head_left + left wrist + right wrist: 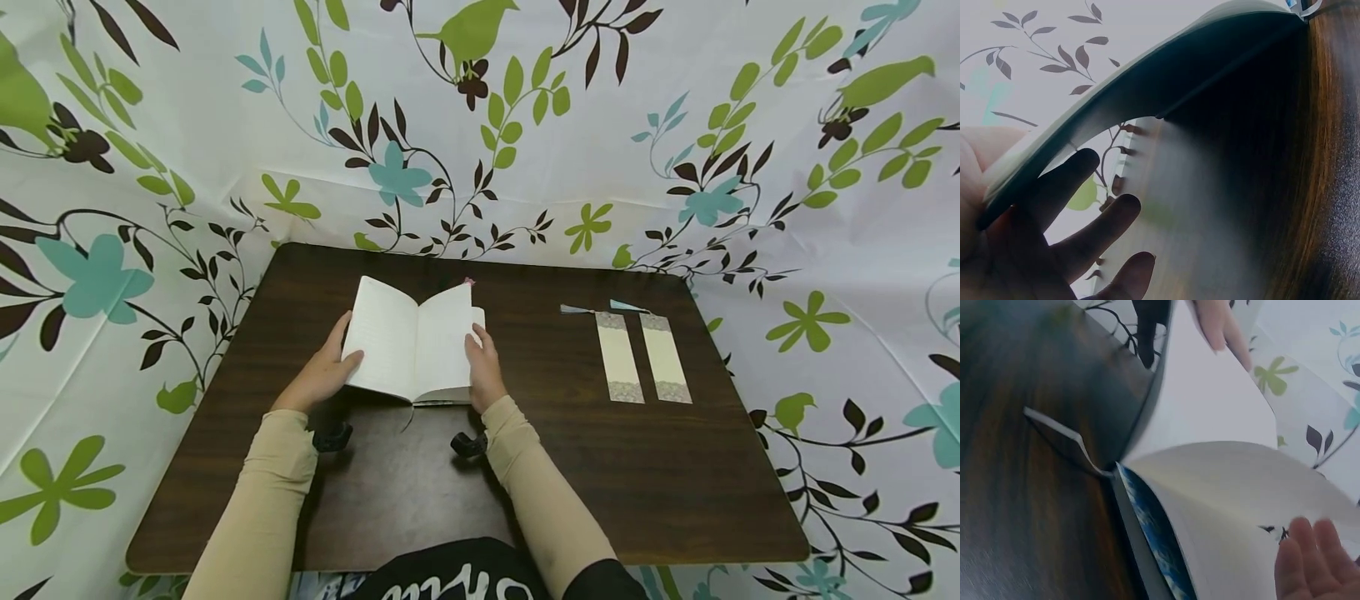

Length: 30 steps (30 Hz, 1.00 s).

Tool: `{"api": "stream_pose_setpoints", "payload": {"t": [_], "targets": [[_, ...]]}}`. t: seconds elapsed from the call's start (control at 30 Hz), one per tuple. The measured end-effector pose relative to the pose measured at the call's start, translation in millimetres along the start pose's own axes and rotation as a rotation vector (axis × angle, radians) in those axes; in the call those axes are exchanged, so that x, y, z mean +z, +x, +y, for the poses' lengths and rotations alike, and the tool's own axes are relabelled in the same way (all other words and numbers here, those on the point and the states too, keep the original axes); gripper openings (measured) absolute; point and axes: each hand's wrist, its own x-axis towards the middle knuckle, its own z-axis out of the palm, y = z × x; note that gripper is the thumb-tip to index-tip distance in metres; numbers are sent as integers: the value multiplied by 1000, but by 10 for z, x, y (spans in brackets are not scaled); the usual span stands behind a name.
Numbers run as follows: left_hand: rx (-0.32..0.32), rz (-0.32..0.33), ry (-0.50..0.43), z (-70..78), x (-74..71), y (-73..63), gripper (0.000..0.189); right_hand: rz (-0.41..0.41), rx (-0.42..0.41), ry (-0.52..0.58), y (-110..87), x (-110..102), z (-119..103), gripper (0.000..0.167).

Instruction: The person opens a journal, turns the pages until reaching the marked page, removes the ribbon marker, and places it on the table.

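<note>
An open notebook [388, 342] with pale pages lies between both hands, tilted up from the dark table. My left hand [322, 371] grips its left side, thumb on the page; in the left wrist view the other fingers [1100, 234] spread beneath the cover. At the right edge, my right hand [486, 367] touches the pages with its fingers. In the right wrist view a lifted page [1241, 462] arches above the pages below, beside the straight right fingers [1313, 556]. A thin ribbon [1060, 422] hangs from the spine, and blue patterned paper [1154, 531] shows inside the cover.
Two cream bookmarks [620, 358] with tassels lie side by side on the table's right part. The brown wooden table [570, 475] has rounded corners. Patterned white fabric [525, 192] with leaves and birds surrounds it. Dark wrist cameras [468, 445] sit beneath the wrists.
</note>
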Motion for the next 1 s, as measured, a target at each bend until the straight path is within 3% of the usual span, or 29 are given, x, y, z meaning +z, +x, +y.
{"api": "stream_pose_setpoints", "payload": {"t": [0.07, 0.17, 0.27, 0.33, 0.5, 0.67, 0.8, 1.0], "targets": [[-4, 2, 1, -2, 1, -2, 81, -112, -9, 51, -25, 39, 14, 62], [-2, 3, 4, -4, 2, -5, 81, -277, -9, 65, -50, 87, 49, 86], [0, 4, 7, 0, 4, -7, 81, -400, -33, -82, -88, 135, 78, 93], [3, 1, 4, 2, 6, -5, 80, -450, -69, -222, -116, 173, 92, 85], [23, -10, -49, 10, 11, 0, 75, -478, -175, -610, -184, 266, 135, 55], [49, 2, -85, 14, 12, -13, 65, -541, -286, -892, -217, 311, 206, 48], [29, 7, -72, 32, 10, -23, 68, -574, -346, -977, -219, 312, 239, 48], [2, 10, 20, 39, -6, -23, 81, -525, -319, -968, -196, 256, 268, 44]]}}
